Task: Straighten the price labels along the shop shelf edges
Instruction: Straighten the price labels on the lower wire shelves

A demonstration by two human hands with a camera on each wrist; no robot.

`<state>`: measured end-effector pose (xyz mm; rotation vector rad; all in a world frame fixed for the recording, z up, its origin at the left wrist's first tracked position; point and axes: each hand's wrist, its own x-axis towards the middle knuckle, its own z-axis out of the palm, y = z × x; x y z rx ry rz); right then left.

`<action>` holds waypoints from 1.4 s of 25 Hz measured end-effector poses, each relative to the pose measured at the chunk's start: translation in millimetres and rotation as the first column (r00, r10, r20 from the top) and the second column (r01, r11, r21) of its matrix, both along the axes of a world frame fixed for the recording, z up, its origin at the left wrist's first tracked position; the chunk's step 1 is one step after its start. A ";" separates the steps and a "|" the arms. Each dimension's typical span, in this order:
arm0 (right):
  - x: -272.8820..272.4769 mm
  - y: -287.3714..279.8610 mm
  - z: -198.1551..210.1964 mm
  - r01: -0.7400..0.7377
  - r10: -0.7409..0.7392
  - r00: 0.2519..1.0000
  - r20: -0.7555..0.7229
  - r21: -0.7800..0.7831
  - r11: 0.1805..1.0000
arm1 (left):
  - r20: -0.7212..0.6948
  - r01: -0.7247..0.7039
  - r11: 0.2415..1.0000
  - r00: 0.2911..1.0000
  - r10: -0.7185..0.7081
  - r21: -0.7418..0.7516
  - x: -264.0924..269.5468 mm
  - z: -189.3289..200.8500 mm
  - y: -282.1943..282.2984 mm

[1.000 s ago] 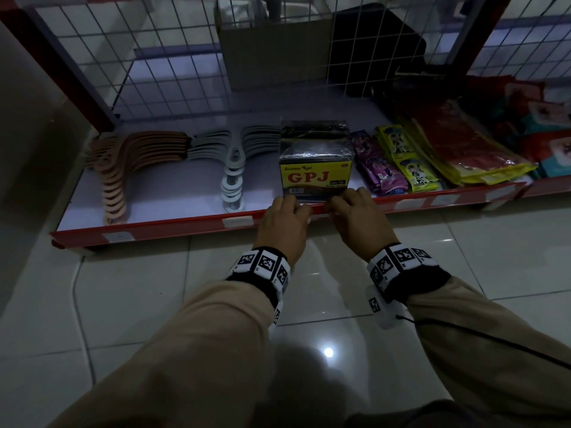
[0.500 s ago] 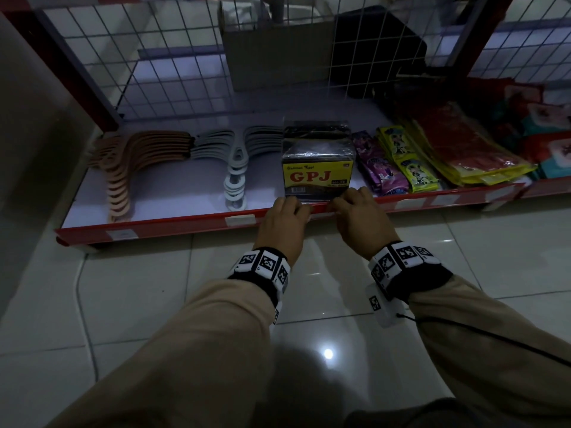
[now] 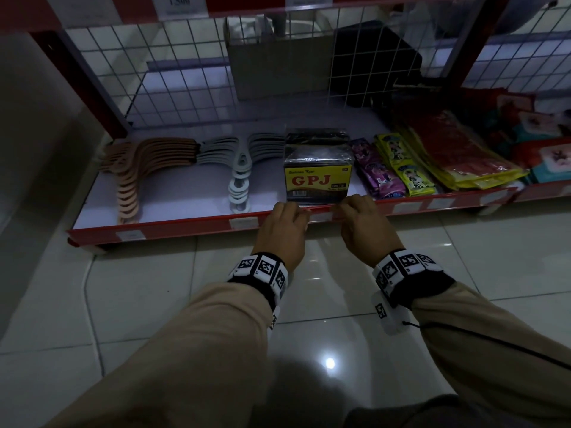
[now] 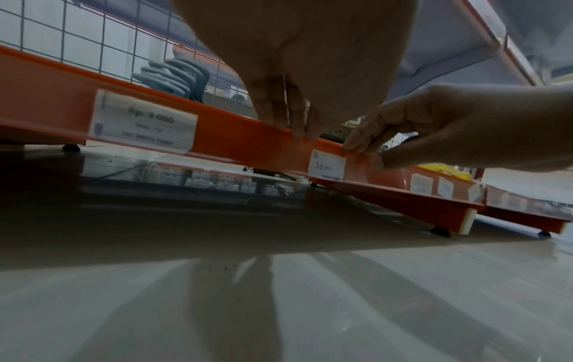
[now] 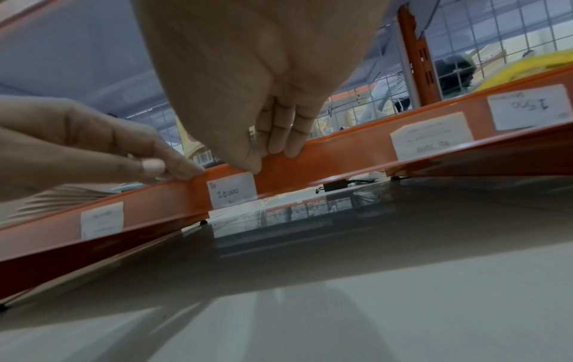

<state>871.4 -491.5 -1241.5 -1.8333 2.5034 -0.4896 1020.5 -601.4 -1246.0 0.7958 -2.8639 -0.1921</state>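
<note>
White "10.000" label (image 5: 231, 189) sits straight; left hand (image 3: 282, 230) and right hand (image 3: 366, 225) pinch the strip (image 4: 242, 137).

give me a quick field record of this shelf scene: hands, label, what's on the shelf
left hand: grips the strip's top edge, left of the label
right hand: pinches the strip at the label's right edge
label: white, reads 10.000, sits between the hands
shelf edge strip: red-orange, bottom shelf, more labels along it
behind label: GPJ pack
shelf left: hangers, tan and pale

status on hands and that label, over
Left hand and right hand pinch red shelf edge strip. White 10.000 price label between them. Nothing blocking.
</note>
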 end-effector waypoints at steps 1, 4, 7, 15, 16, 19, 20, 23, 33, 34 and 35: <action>0.2 1.7 0.5 0.000 0.000 1.000 -0.004 0.007 1.000 | 0.025 0.002 1.000 1.000 -0.002 -0.024 2.6 0.2 1.8; -0.2 5.6 2.5 -0.004 0.004 1.000 -0.010 0.034 0.999 | 0.094 0.002 1.000 0.996 0.001 -0.030 6.2 2.1 4.6; 0.5 9.9 4.2 -0.019 0.019 1.000 -0.001 0.032 0.999 | 0.140 0.009 1.000 0.990 -0.007 -0.009 8.1 6.7 4.7; -1.3 19.1 14.3 0.010 -0.009 1.000 -0.021 0.070 0.997 | 0.223 0.035 0.998 0.975 -0.022 -0.057 17.2 25.1 11.0; -2.3 21.0 19.0 0.026 -0.026 1.000 -0.011 0.046 0.999 | 0.219 0.032 0.998 0.975 -0.018 -0.061 16.8 31.1 12.1; -9.5 22.4 42.0 0.055 -0.053 0.998 0.030 -0.040 0.998 | 0.143 0.031 0.997 0.990 -0.021 -0.064 8.1 57.9 16.3; -12.2 21.3 51.7 0.065 -0.062 0.997 0.041 -0.076 0.995 | 0.096 0.028 0.998 0.995 -0.022 -0.061 4.4 69.2 17.9; -22.0 16.3 95.0 0.107 -0.101 0.994 0.038 -0.239 0.965 | -0.018 0.044 0.995 0.999 -0.046 -0.085 -8.2 115.5 19.4; -30.7 10.0 252.0 0.182 -0.249 0.967 -0.060 -0.521 0.834 | -0.217 0.154 0.946 0.951 -0.220 -0.284 -25.1 256.3 6.5; -30.6 12.3 263.9 0.197 -0.275 0.959 -0.075 -0.523 0.829 | -0.224 0.165 0.946 0.947 -0.231 -0.280 -26.3 265.5 5.5; -30.3 14.4 271.5 0.214 -0.298 0.951 -0.084 -0.515 0.830 | -0.220 0.175 0.943 0.945 -0.241 -0.282 -26.8 271.0 4.1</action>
